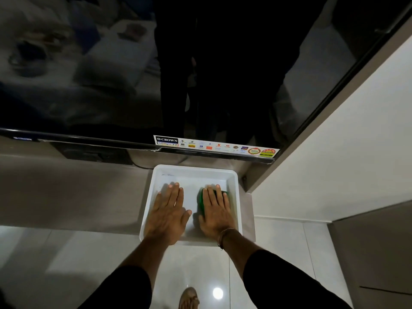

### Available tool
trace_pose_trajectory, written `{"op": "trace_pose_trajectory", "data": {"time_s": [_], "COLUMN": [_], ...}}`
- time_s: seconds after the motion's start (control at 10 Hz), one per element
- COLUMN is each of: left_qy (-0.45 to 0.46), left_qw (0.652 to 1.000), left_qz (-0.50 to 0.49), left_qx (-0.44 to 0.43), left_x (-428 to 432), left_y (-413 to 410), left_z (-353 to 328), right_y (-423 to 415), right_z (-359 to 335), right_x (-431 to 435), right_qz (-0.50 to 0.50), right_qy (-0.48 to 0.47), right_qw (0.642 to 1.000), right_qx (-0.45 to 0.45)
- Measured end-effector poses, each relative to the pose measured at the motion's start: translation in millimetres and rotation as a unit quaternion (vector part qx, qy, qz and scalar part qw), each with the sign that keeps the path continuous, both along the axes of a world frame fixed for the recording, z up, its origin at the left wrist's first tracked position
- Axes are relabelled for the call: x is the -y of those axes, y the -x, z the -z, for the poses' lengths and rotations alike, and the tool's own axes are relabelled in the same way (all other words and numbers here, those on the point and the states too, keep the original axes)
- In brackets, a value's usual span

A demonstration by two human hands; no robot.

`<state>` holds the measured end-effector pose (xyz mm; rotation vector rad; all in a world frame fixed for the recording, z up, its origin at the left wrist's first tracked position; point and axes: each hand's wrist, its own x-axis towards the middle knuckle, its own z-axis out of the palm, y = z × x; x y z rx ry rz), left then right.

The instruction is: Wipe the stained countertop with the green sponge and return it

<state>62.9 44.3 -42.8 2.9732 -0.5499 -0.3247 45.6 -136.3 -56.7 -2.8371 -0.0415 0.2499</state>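
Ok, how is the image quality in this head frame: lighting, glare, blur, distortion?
Head view: dim overall, with the white tray the brightest area; the dark TV screen mirrors a blurred room; a round light glare sits on the glossy floor; wide-angle bending tilts the TV's edges; both hands cast soft shadows in the tray, the right hand covering the green sponge, the left hand flat.

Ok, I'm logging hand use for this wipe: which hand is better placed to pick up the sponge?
The right hand. It lies flat on the green sponge inside the white tray, so it need only close. The left hand rests on bare tray floor beside it.
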Motion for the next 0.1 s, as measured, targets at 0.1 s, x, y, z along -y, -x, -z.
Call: {"op": "trace_pose_trajectory", "data": {"time_s": [0.1], "left_qy": [0.005], "left_qw": [1.000], "left_qz": [0.014], "left_qx": [0.020], "left_x": [8.2], "left_y": [9.9], "left_z": [-6.8], "right_y": [9.2], "right_z": [-7.0], "right_x": [2.6], "right_qz": [0.008], "right_qy": [-0.030], "right_qw": [1.000], "right_qx": [0.007]}}
